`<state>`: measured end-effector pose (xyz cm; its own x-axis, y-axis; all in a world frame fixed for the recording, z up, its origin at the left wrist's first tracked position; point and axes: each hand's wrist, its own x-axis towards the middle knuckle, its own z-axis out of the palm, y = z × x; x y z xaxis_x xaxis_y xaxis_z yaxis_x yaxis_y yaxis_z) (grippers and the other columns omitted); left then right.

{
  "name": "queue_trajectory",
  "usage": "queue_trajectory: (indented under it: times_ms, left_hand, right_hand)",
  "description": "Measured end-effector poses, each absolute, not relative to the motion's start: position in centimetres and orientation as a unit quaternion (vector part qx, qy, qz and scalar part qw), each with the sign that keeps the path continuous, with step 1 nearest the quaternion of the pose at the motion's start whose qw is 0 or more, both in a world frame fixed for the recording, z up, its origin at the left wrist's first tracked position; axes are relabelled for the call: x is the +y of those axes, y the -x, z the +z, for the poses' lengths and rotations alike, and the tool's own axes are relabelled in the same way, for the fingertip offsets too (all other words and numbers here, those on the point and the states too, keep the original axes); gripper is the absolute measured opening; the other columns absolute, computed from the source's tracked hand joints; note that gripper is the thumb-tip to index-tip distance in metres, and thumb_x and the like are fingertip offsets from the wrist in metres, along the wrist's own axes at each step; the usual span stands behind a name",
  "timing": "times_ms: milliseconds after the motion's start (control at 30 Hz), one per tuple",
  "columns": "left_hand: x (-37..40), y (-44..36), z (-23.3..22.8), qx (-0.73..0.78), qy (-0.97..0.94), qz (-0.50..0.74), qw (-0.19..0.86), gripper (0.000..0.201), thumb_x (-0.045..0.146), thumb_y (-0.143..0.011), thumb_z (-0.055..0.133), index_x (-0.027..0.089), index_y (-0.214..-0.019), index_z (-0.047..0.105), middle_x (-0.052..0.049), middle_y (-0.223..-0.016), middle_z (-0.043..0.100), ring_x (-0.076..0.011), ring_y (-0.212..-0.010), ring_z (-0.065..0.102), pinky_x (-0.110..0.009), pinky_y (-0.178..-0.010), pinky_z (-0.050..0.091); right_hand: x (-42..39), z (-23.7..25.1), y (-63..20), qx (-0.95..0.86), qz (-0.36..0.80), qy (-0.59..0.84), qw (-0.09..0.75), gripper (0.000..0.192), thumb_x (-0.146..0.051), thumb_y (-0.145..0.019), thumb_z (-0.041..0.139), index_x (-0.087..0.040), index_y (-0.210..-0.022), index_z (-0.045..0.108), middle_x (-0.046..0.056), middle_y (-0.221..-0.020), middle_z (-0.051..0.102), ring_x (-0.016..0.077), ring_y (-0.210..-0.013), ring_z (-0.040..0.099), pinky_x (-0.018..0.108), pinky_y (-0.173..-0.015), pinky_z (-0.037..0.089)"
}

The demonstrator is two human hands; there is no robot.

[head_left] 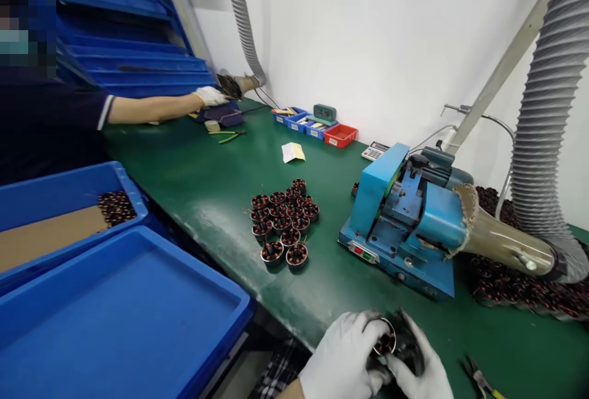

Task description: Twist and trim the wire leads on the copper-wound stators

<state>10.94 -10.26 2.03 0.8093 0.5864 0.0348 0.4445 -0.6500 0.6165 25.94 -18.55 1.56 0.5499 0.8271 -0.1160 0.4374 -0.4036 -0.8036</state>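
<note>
Your left hand [343,353] closes around the round copper-wound part [390,342], which lies near three o'clock from that palm, at six o'clock from the blue machine [391,264]. I cannot tell whether your right hand [426,359] also grips it. The part's open face points up toward you, no long axis showing.
</note>
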Motion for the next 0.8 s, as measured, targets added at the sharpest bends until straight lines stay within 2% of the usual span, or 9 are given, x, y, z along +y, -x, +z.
queue_trajectory:
  times_ms: [100,200,333,400,467,567,633,733,800]
  left_hand:
    - [-10.9,-10.7,0.2,0.308,-0.874,0.198,0.320,0.093,0.024,-0.059,0.075,0.020,-0.134,0.020,-0.014,-0.131,0.043,-0.0299,-0.119,0.043,-0.044,-0.101,0.036]
    - [-10.3,-11.5,-0.6,0.305,-0.857,0.224,0.348,0.100,0.022,-0.059,0.074,0.019,-0.137,0.011,-0.014,-0.129,0.045,-0.0295,-0.117,0.044,-0.044,-0.100,0.039]
    - [-9.5,-13.0,-0.3,0.310,-0.839,0.213,0.394,0.088,0.017,-0.061,0.071,0.019,-0.135,0.024,-0.010,-0.114,0.056,-0.0264,-0.105,0.054,-0.040,-0.093,0.045]
    - [-9.4,-13.3,0.0,0.316,-0.835,0.212,0.397,0.083,0.018,-0.060,0.073,0.019,-0.131,0.031,-0.009,-0.111,0.058,-0.0264,-0.103,0.055,-0.040,-0.092,0.045]
    - [-9.5,-13.3,0.2,0.314,-0.838,0.218,0.390,0.078,0.020,-0.058,0.074,0.020,-0.127,0.037,-0.008,-0.109,0.059,-0.0264,-0.099,0.056,-0.041,-0.090,0.046]
    - [-9.7,-13.2,0.4,0.311,-0.844,0.239,0.366,0.069,0.026,-0.057,0.076,0.019,-0.118,0.045,-0.007,-0.101,0.060,-0.0266,-0.093,0.057,-0.043,-0.086,0.047]
    - [-9.6,-13.1,0.5,0.300,-0.851,0.261,0.344,0.068,0.032,-0.055,0.077,0.018,-0.114,0.047,-0.008,-0.101,0.059,-0.0281,-0.095,0.056,-0.046,-0.088,0.046]
    - [-9.1,-12.8,0.8,0.238,-0.879,0.253,0.328,0.074,0.034,-0.057,0.075,0.016,-0.121,0.042,-0.011,-0.113,0.056,-0.0292,-0.108,0.051,-0.047,-0.097,0.039]
    - [-8.9,-12.7,0.9,0.203,-0.894,0.222,0.333,0.073,0.030,-0.063,0.073,0.016,-0.126,0.037,-0.011,-0.118,0.055,-0.0275,-0.110,0.050,-0.045,-0.098,0.039]
  right_hand:
    - [-16.8,0.5,-26.2,-0.415,0.307,0.731,0.445,0.042,-0.031,-0.063,0.069,-0.017,-0.103,0.067,0.010,-0.106,0.064,0.0264,-0.102,0.058,0.035,-0.090,0.046]
    - [-15.9,0.2,-26.2,-0.418,0.309,0.707,0.480,0.024,-0.032,-0.062,0.069,-0.019,-0.083,0.072,0.009,-0.092,0.066,0.0252,-0.089,0.062,0.033,-0.080,0.051]
    - [-15.6,0.4,-25.2,-0.362,0.302,0.697,0.540,0.019,-0.037,-0.070,0.065,-0.019,-0.071,0.071,0.008,-0.078,0.066,0.0218,-0.076,0.061,0.032,-0.070,0.052]
    - [-15.5,0.8,-25.3,-0.284,0.311,0.691,0.587,0.020,-0.037,-0.067,0.069,-0.018,-0.071,0.070,0.007,-0.074,0.067,0.0195,-0.069,0.061,0.030,-0.066,0.052]
    - [-15.7,1.8,-26.2,-0.179,0.310,0.650,0.670,0.022,-0.037,-0.062,0.075,-0.018,-0.072,0.069,0.004,-0.072,0.067,0.0153,-0.062,0.059,0.026,-0.059,0.051]
    - [-16.2,3.4,-28.3,-0.072,0.268,0.572,0.772,0.027,-0.035,-0.055,0.080,-0.019,-0.072,0.067,0.000,-0.066,0.065,0.0100,-0.055,0.056,0.020,-0.053,0.048]
    - [-16.6,3.9,-29.0,-0.079,0.288,0.601,0.742,0.030,-0.034,-0.052,0.082,-0.018,-0.074,0.068,0.002,-0.069,0.067,0.0112,-0.056,0.058,0.021,-0.053,0.049]
    - [-16.8,3.2,-28.1,-0.181,0.382,0.680,0.599,0.040,-0.029,-0.045,0.084,-0.017,-0.081,0.071,0.007,-0.078,0.069,0.0187,-0.065,0.062,0.030,-0.062,0.052]
    - [-16.8,2.3,-26.5,-0.249,0.377,0.696,0.558,0.035,-0.028,-0.046,0.083,-0.018,-0.078,0.071,0.008,-0.081,0.069,0.0220,-0.073,0.062,0.035,-0.071,0.051]
